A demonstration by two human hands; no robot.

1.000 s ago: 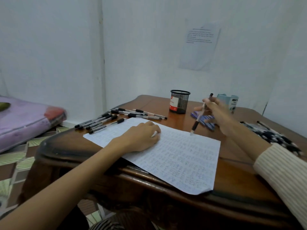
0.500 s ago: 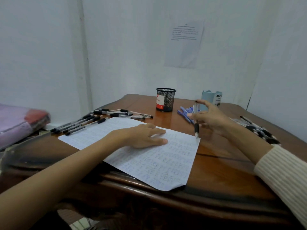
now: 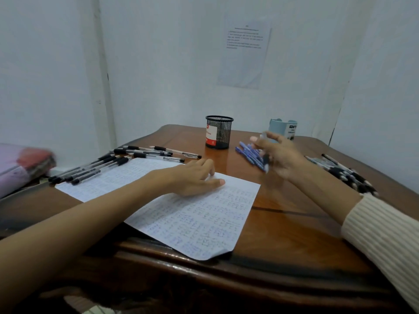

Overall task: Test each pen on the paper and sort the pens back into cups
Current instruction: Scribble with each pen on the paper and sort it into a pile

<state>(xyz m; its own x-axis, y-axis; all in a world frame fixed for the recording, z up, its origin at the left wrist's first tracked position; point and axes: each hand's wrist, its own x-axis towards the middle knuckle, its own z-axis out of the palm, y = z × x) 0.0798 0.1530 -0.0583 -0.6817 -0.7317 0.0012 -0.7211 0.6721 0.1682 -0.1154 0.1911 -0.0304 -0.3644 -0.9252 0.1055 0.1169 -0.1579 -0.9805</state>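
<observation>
Nearly upright pen (image 3: 265, 160), tip down, pinched by right hand (image 3: 282, 155)

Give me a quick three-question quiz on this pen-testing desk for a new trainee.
1. True or false: the left hand rests with straight fingers on the paper.
2. What does the right hand hold? A) a pen B) a ruler C) nothing
3. How many cups stand on the table?

Key: 1 true. 2 A. 3 two, the black mesh cup and the light blue cup.
</observation>
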